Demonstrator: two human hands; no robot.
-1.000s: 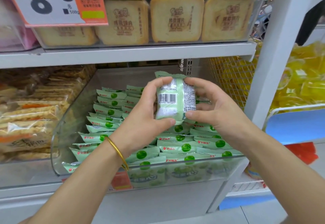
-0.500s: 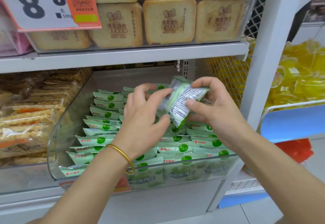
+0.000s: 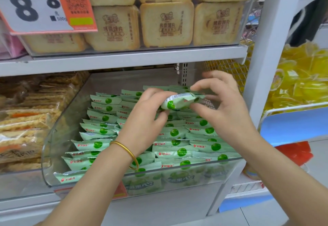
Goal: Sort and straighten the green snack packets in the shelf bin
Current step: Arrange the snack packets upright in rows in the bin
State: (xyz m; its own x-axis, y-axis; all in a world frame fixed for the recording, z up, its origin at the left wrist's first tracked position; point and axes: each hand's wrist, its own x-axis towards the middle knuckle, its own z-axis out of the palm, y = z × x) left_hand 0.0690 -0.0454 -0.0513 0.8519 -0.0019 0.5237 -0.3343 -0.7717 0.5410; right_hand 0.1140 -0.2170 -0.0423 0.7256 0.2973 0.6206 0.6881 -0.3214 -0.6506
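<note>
Green snack packet [image 3: 179, 101] is lying flat between my hands above the clear shelf bin [image 3: 53, 151]: my left hand [image 3: 145, 119] is pinching its left end, my right hand [image 3: 225, 108] is pinching its right end, over the stacked packets [image 3: 174, 144].

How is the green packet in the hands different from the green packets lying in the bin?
The held packet is up in the air, pinched between the left hand and right hand; the binned packets lie down in the clear bin.
The held packet is tilted, with printed white back partly showing; the binned packets mostly lie in overlapping rows, green dots up.
Both are pale green with a green dot.
</note>
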